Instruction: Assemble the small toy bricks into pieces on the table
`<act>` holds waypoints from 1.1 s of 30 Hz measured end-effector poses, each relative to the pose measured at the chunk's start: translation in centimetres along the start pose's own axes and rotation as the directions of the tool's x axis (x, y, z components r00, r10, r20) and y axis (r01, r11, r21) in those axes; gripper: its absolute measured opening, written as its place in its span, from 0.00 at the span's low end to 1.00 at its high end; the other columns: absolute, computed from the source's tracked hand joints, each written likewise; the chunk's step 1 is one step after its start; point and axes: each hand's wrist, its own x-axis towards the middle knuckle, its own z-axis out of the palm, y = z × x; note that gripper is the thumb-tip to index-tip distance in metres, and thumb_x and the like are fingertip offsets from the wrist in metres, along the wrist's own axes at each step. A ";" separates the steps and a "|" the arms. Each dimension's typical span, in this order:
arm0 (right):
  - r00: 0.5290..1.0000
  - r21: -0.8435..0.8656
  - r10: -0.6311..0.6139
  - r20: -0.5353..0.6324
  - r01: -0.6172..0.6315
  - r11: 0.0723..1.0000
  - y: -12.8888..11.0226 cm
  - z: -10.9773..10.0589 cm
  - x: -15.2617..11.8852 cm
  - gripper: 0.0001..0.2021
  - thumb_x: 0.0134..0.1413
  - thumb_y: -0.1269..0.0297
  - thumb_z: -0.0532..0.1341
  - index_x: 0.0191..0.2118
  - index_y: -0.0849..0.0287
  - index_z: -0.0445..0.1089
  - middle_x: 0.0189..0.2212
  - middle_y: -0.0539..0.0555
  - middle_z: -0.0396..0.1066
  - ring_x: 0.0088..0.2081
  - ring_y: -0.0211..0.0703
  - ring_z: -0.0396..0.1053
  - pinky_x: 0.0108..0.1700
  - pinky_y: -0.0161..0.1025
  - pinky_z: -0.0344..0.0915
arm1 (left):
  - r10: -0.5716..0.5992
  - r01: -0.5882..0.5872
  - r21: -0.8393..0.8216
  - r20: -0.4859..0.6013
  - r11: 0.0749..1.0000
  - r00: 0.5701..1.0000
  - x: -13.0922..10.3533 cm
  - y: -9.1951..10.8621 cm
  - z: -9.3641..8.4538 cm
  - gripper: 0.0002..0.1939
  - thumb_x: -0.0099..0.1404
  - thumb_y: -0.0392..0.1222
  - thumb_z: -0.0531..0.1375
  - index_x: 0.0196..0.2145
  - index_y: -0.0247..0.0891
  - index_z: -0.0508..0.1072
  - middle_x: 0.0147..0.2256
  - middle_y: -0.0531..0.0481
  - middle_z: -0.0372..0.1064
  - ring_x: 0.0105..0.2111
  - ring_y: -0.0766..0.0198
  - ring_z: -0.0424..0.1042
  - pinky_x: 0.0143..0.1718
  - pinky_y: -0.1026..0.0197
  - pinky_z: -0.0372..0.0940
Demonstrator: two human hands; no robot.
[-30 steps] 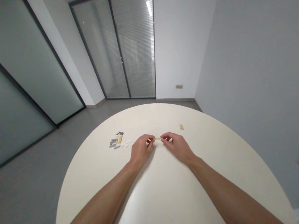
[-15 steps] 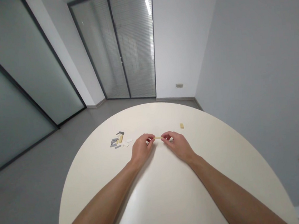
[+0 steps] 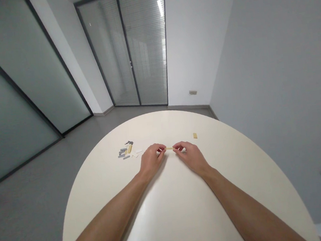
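Note:
A thin pale-yellow strip [image 3: 169,148] spans the gap between my hands, a little above the round white table [image 3: 176,211]. My left hand [image 3: 152,158] pinches its left end between thumb and fingers. At the other end, my right hand [image 3: 191,154] grips it the same way. Both hands hide the strip's tips, and its exact kind is too small to make out. To the left of my left hand lies a loose group of small parts: grey bars [image 3: 122,154], a yellow block [image 3: 129,149], white flat bits [image 3: 136,153] and dark little pieces [image 3: 129,142].
A small yellow rectangular piece [image 3: 195,136] lies on the table beyond my right hand. Past the table's far edge are a glass door with blinds [image 3: 147,52] and a wall outlet [image 3: 193,92]. Frosted glass panels [image 3: 26,66] stand at the left.

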 end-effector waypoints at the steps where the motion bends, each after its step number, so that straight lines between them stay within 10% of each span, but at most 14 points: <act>1: 1.000 -0.001 0.004 -0.008 -0.004 1.000 0.0 0.0 0.0 0.07 0.60 0.61 0.61 0.40 0.53 0.75 0.37 0.52 0.77 0.38 0.43 0.71 0.45 0.43 0.66 | -0.009 0.009 -0.003 -0.001 1.000 1.000 0.0 0.0 0.0 0.07 0.67 0.39 0.58 0.40 0.42 0.76 0.39 0.51 0.77 0.39 0.62 0.74 0.40 0.61 0.68; 33: 1.000 0.052 -0.001 -0.022 0.002 0.999 0.1 0.0 0.0 0.09 0.62 0.58 0.60 0.42 0.53 0.75 0.38 0.53 0.78 0.39 0.45 0.72 0.46 0.44 0.67 | -0.029 0.031 -0.042 0.036 0.999 0.999 0.0 -0.1 0.1 0.07 0.68 0.41 0.59 0.40 0.42 0.77 0.39 0.51 0.78 0.39 0.62 0.74 0.38 0.62 0.69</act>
